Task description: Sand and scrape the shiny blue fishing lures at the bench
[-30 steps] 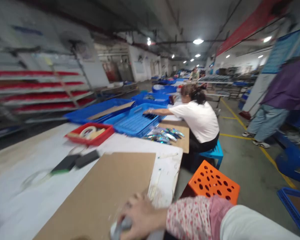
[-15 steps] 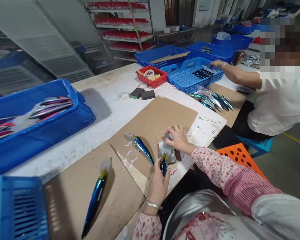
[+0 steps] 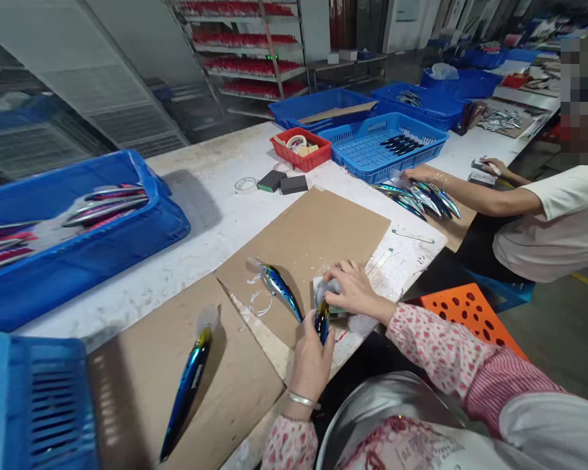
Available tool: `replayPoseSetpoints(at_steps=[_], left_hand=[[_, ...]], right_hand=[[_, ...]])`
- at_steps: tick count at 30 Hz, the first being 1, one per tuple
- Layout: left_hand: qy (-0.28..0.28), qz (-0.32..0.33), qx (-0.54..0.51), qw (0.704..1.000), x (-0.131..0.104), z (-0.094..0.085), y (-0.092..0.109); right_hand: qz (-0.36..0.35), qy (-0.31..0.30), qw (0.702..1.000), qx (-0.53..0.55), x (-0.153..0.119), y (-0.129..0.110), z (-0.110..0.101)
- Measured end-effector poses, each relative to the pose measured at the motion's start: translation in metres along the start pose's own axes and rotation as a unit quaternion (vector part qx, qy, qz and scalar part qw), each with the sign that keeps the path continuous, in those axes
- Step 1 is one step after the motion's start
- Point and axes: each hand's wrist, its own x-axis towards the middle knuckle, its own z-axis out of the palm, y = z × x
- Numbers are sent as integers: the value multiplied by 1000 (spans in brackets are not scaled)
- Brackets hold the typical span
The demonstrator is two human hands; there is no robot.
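One lure (image 3: 322, 320) in left hand (image 3: 312, 359) | right hand (image 3: 355, 289) near table edge (image 3: 418, 264) | cardboard (image 3: 318, 228) beyond

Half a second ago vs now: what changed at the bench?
The right hand moved toward the body, bringing its grey wad to the yellow end of the held lure. The co-worker's hand left the blue tray for the lure pile. Unchanged: the left hand grips the held lure; two loose lures lie on cardboard.
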Motion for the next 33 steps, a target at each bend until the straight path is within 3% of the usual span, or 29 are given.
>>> replayPoseSetpoints(at_steps=[4, 9, 14, 18, 23, 28, 33], left_hand=[[20, -3, 33, 999, 0, 1, 0], [24, 8, 25, 999, 0, 3, -3], [12, -1, 10, 1000, 0, 3, -3], [-2, -5, 4, 1000, -1, 1, -3], [5, -15, 13, 1000, 1, 1, -5], [-8, -19, -2, 1000, 2, 1, -8], [7, -17, -22, 1000, 2, 0, -10]], right_hand=[[42, 28, 998, -41, 5, -1, -3], [-5, -18, 1000, -20, 4, -3, -4], [17, 21, 998, -51, 9, -3, -5], [-21, -18, 999, -30, 8, -5, -5], [-1, 29, 997, -76, 13, -7, -7], [-40, -25, 998, -34, 13, -6, -7], [-2, 21, 998, -62, 13, -6, -6]])
